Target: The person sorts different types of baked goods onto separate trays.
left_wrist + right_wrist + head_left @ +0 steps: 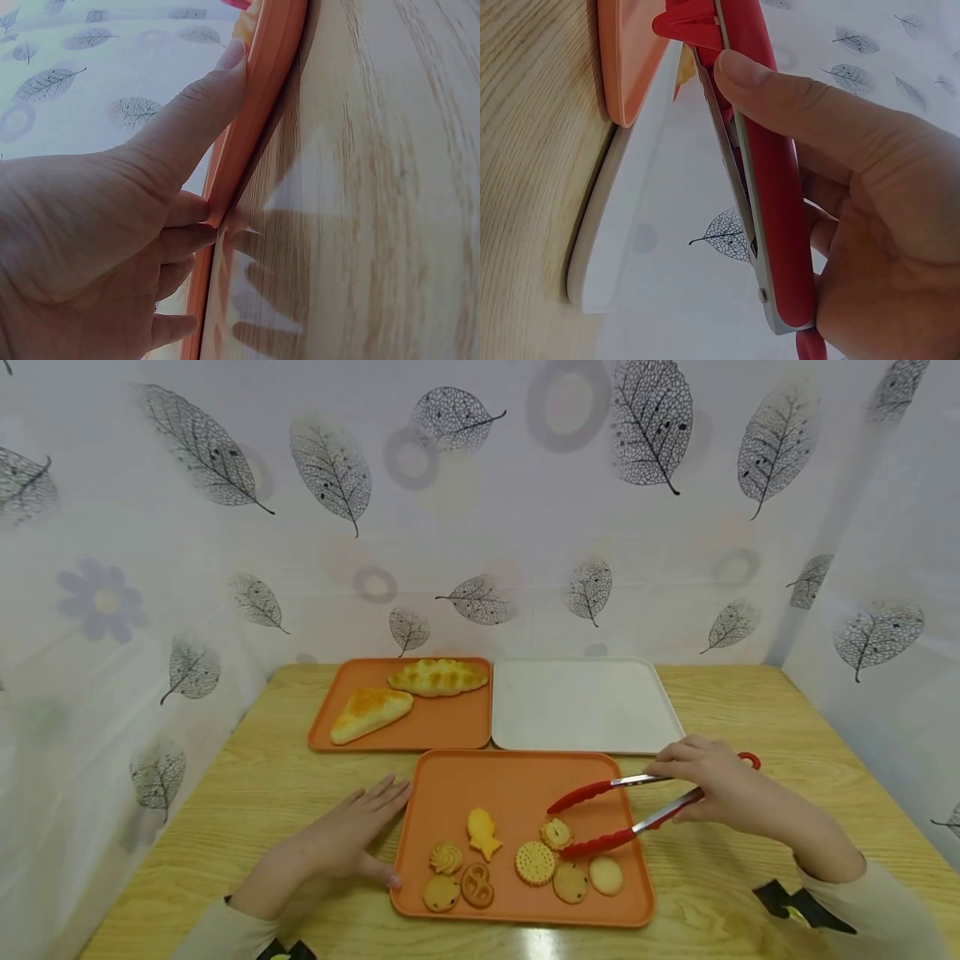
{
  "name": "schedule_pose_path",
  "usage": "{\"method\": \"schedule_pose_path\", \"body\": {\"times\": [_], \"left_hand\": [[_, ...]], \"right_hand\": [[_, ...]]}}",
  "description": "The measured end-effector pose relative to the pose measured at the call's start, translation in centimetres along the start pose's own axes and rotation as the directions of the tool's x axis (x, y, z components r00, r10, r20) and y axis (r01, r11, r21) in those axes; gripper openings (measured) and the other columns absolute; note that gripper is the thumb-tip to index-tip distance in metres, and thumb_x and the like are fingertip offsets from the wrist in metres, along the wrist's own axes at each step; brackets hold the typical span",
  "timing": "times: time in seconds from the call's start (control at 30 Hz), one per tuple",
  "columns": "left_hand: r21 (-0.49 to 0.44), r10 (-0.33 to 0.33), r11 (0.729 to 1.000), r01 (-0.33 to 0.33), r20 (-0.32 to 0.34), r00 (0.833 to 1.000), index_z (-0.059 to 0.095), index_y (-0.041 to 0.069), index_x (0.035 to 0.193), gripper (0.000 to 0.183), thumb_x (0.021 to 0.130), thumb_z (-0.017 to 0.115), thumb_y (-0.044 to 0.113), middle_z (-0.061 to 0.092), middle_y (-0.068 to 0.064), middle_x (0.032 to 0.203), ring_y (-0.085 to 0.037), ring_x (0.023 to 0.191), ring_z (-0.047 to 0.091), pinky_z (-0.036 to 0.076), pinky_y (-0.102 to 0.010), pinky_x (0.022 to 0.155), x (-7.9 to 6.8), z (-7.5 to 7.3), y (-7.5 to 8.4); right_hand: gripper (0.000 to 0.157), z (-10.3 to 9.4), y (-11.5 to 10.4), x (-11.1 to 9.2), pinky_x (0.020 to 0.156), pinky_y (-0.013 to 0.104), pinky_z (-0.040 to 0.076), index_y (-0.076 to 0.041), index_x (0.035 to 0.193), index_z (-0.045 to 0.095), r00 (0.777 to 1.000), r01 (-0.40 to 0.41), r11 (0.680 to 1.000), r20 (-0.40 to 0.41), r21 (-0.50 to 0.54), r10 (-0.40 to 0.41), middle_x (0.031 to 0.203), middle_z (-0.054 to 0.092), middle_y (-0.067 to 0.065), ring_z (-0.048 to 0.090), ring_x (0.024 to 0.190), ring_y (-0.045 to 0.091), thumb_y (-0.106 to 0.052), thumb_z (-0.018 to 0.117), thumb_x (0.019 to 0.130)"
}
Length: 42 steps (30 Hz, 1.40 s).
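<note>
My right hand (723, 789) grips a pair of red-and-metal tongs (600, 842) over the right side of the near orange tray (517, 781). The tong tips are spread apart, on either side of a small scalloped cookie (557, 833). In the right wrist view the thumb presses along the red handle (772, 202). My left hand (341, 831) lies with extended fingers at that tray's left edge, thumb touching the rim. Around the tong tips lie a round dotted biscuit (535, 863), a speckled cookie (571, 882) and a plain pale cookie (606, 876).
On the tray's left half are a fish-shaped cookie (483, 833), a swirl cookie (446, 857), a pretzel-shaped cookie (477, 886) and a raisin-dotted cookie (441, 893). Behind, another orange tray (450, 727) bears a triangular bread (371, 713) and a braided loaf (438, 678), beside a white tray (585, 706).
</note>
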<state>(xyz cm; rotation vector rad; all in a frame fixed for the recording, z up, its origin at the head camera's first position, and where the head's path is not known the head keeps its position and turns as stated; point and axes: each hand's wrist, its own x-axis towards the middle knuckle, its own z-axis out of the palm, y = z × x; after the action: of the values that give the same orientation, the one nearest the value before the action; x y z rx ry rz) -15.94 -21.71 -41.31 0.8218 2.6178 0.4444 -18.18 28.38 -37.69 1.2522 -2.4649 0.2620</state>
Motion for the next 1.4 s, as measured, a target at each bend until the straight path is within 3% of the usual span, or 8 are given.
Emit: {"method": "schedule_pose_path", "body": {"times": [0.73,1.13,1.4], "left_hand": [[0.007,0.011,1.0,-0.011,-0.002,1.0,0.018,0.004,0.156,0.119,0.071,0.066,0.07,0.018,-0.017,0.162,-0.038,0.152,0.009,0.016,-0.065,0.117,0.0,0.1,-0.1],[0.002,0.006,1.0,-0.006,0.006,1.0,0.017,0.005,0.156,0.119,0.071,0.066,0.071,0.017,-0.016,0.163,-0.037,0.152,0.009,0.016,-0.065,0.117,0.1,0.0,-0.3],[-0.002,0.007,1.0,-0.007,0.009,1.0,0.017,0.005,0.156,0.119,0.07,0.066,0.071,0.017,-0.016,0.163,-0.037,0.152,0.008,0.015,-0.065,0.117,0.1,0.1,-0.2]], "right_hand": [[0.055,-0.1,0.2,0.5,0.069,0.032,0.045,-0.014,0.104,0.074,1.0,0.002,1.0,0.004,0.023,-0.002,0.099,0.067,-0.007,0.055,0.088,0.014,-0.026,0.092,0.053],[0.059,-1.4,1.8,0.8,0.071,0.038,0.05,-0.013,0.106,0.074,0.999,-0.003,0.999,-0.036,-0.05,0.001,0.1,0.068,-0.003,0.058,0.091,0.019,-0.024,0.092,0.051],[0.062,-2.4,3.1,1.1,0.071,0.034,0.045,-0.011,0.108,0.074,0.996,-0.046,0.998,-0.074,-0.049,0.043,0.102,0.068,0.0,0.057,0.089,0.018,-0.019,0.092,0.05]]}}
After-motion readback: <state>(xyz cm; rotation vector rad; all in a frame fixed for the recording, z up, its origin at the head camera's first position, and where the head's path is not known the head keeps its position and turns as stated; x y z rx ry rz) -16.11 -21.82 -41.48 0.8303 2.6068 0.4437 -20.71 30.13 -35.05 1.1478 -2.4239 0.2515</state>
